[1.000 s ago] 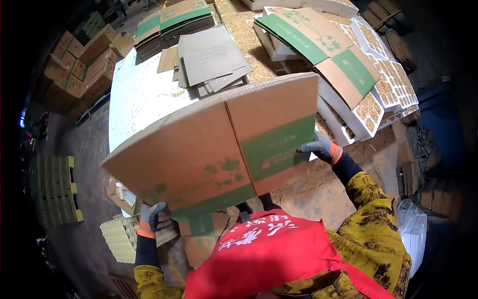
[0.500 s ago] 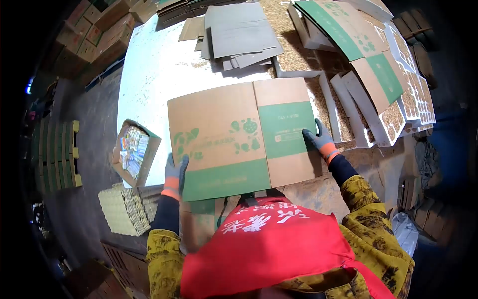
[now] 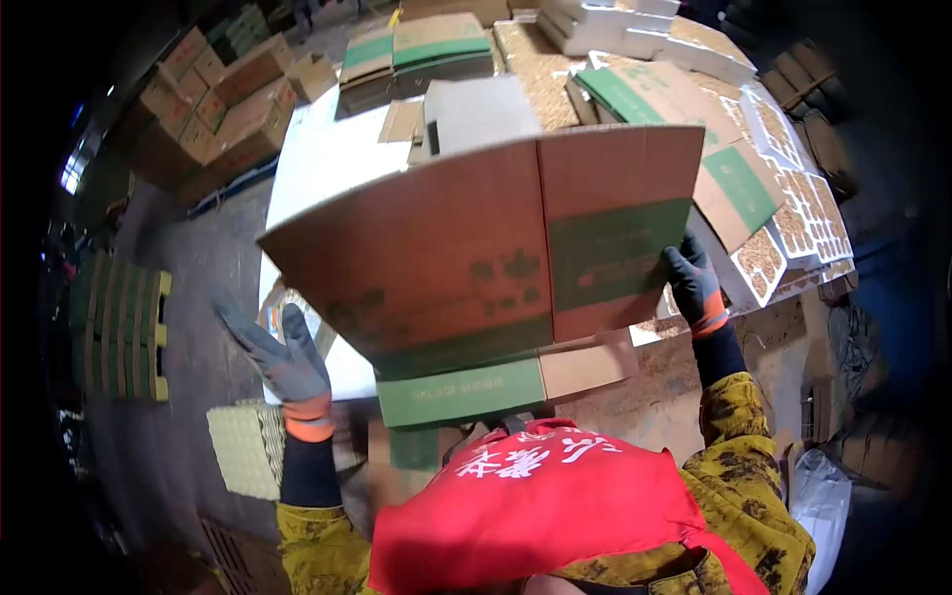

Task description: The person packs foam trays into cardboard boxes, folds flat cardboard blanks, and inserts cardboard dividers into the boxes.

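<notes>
A flattened cardboard box (image 3: 446,263), brown with green bands, stands tilted up in front of me, its lower flap (image 3: 461,394) folded toward my body. My right hand (image 3: 694,283), in a grey and orange glove, grips the box's right edge. Off the box's left side, my left hand (image 3: 283,357) is raised with its gloved fingers spread, touching nothing. Behind the upper edge lie grey cardboard sheets (image 3: 481,107) on the white table (image 3: 332,149).
Folded green and brown cartons (image 3: 426,45) lie at the table's back. White trays (image 3: 778,213) of brown material, with a carton (image 3: 739,193) on top, are at right. Boxes (image 3: 248,119) and a pallet (image 3: 124,327) stand at left. Egg-tray-like stacks (image 3: 246,451) sit lower left.
My left hand has let go of the box and moved left, its fingers opening. The box has tilted up and its lower flap has folded out. My right hand still holds the right edge.
</notes>
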The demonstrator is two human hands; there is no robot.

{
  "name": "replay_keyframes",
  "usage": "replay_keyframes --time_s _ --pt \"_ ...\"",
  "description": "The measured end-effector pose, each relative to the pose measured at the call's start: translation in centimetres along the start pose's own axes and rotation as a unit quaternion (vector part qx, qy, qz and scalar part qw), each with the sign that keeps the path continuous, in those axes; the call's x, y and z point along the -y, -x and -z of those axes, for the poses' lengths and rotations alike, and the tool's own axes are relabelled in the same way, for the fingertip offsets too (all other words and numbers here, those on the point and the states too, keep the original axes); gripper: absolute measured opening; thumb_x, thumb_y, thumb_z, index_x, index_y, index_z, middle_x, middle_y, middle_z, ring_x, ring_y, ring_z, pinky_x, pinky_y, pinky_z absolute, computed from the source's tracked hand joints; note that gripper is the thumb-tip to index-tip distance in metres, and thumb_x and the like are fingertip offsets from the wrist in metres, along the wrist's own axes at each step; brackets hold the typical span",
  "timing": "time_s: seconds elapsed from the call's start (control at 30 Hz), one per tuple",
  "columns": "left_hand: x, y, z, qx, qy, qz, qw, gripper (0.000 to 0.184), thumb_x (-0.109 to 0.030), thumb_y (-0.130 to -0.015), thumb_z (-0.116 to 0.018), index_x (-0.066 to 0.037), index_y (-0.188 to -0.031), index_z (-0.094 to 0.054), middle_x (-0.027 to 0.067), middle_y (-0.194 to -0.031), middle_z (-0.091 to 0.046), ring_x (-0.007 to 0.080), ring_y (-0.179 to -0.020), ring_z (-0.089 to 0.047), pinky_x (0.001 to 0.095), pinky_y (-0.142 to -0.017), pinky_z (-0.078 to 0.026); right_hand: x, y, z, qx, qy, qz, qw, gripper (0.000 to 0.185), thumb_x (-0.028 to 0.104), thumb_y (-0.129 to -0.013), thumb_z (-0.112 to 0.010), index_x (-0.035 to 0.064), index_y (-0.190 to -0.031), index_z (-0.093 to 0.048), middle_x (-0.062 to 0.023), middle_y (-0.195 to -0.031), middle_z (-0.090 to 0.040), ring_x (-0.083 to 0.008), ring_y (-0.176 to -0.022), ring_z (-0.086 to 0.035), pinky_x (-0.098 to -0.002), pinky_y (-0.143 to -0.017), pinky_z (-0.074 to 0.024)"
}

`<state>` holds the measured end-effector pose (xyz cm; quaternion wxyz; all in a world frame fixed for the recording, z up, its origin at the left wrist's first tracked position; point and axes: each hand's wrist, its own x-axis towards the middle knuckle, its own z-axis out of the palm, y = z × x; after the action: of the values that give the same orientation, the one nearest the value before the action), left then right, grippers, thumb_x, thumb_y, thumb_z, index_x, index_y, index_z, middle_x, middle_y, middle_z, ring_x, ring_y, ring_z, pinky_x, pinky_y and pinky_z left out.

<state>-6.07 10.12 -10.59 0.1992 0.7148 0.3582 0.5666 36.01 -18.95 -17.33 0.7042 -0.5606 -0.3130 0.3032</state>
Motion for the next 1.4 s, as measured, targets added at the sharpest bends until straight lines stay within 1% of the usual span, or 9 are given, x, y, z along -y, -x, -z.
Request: replay_keyframes --time_s 0.07,0.17,0.27,0.37,0.43,0.57,0.73,1.03,1.4 --pt "-5.0 -3.3 0.5 0.067 -0.178 -0.275 0.942 0.043 -0.016 -0.098 -0.054 0.003 -0.135 -0.047 0.0191 -0.126 -0.058 0.0293 -0.113 -0.055 0.0382 -0.099 -0.04 -0.9 0.3 1.3 0.004 0.035 0.002 0.999 0.039 0.01 -0.095 -0.059 0.0016 -0.132 -0.051 -0.0051 -0.124 -0.06 -0.0146 -0.113 -0.056 -0.0298 -0.098 -0.0439" --pt "-10.5 -6.4 -0.2 0.316 -0.187 -0.302 0.88 0.036 -0.017 -0.094 -0.059 -0.001 -0.126 -0.058 0.0218 -0.111 -0.064 0.0389 -0.106 -0.058 0.04 -0.094 -0.044 -2.0 1.8 2.6 -0.009 0.016 -0.006 1.0 0.041 0.008 -0.089 -0.067 0.0016 -0.128 -0.055 -0.0048 -0.121 -0.062 -0.0146 -0.112 -0.056 -0.0301 -0.099 -0.0442" --pt "-10.7 -8.6 0.3 0.485 -0.097 -0.16 0.854 0.025 -0.017 -0.091 -0.059 0.0 -0.108 -0.068 0.0178 -0.093 -0.069 0.0286 -0.082 -0.066 0.0363 -0.077 -0.051 -1.9 3.5 1.8 -0.143 0.159 0.079 0.974 0.051 0.005 -0.083 -0.073 -0.0018 -0.13 -0.053 -0.0108 -0.126 -0.06 -0.0175 -0.119 -0.053 -0.0342 -0.103 -0.0424" --pt "-13.1 -11.4 1.5 0.684 -0.072 0.102 0.719 0.024 -0.014 -0.091 -0.06 0.001 -0.107 -0.069 0.0093 -0.098 -0.072 0.0155 -0.092 -0.064 0.0292 -0.084 -0.049 8.3 6.0 -6.8 -0.297 0.384 0.337 0.807 0.069 0.009 -0.077 -0.077 -0.0003 -0.138 -0.045 -0.0183 -0.139 -0.049 -0.0294 -0.127 -0.048 -0.0376 -0.106 -0.0395" --pt "-13.6 -11.6 1.2 0.747 -0.009 0.122 0.653 0.03 -0.015 -0.092 -0.062 0.002 -0.117 -0.065 0.0077 -0.104 -0.07 0.012 -0.092 -0.061 0.0271 -0.084 -0.049 12.3 5.6 -11.4 -0.151 0.391 0.488 0.766 0.064 0.025 -0.084 -0.072 0.0057 -0.139 -0.046 -0.0166 -0.142 -0.046 -0.0357 -0.132 -0.042 -0.0462 -0.111 -0.0312" --pt "-13.1 -9.8 -0.9 0.812 0.074 0.179 0.551 0.057 -0.025 -0.09 -0.069 0.002 -0.136 -0.05 0.007 -0.126 -0.061 0.01 -0.106 -0.054 0.0261 -0.089 -0.047 14.9 5.4 -18.3 0.086 0.625 0.366 0.684 0.072 0.059 -0.085 -0.058 0.0209 -0.144 -0.042 -0.0135 -0.15 -0.036 -0.0372 -0.14 -0.029 -0.0577 -0.115 -0.0137" --pt "-14.8 -9.1 -0.5 0.775 0.039 0.092 0.623 0.038 -0.016 -0.09 -0.064 0.0 -0.124 -0.062 0.0093 -0.109 -0.068 0.0114 -0.091 -0.059 0.0271 -0.081 -0.05 15.1 7.6 -16.8 0.119 0.588 0.39 0.698 0.06 0.049 -0.084 -0.062 0.0293 -0.139 -0.048 -0.0115 -0.152 -0.034 -0.0363 -0.14 -0.03 -0.0573 -0.114 -0.0182" --pt "-17.3 -9.6 3.7 0.374 -0.096 -0.069 0.92 0.014 -0.009 -0.084 -0.063 0.001 -0.078 -0.054 0.0063 -0.066 -0.052 0.0119 -0.061 -0.048 0.03 -0.058 -0.043 18.0 11.0 -11.2 0.111 0.442 0.382 0.804 0.03 0.02 -0.065 -0.081 0.0246 -0.093 -0.071 -0.0173 -0.15 -0.038 -0.0458 -0.141 -0.024 -0.0568 -0.114 -0.0198" --pt "-15.4 -2.4 -10.1 0.403 -0.182 -0.276 0.854 0.027 -0.03 -0.082 -0.066 -0.005 -0.081 -0.056 0.0156 -0.07 -0.059 0.0348 -0.065 -0.059 0.0443 -0.062 -0.046 16.6 6.0 -9.2 0.501 0.309 0.131 0.798 0.041 0.03 -0.088 -0.069 0.0029 -0.118 -0.065 -0.0212 -0.127 -0.059 -0.0381 -0.131 -0.044 -0.0454 -0.11 -0.0341"
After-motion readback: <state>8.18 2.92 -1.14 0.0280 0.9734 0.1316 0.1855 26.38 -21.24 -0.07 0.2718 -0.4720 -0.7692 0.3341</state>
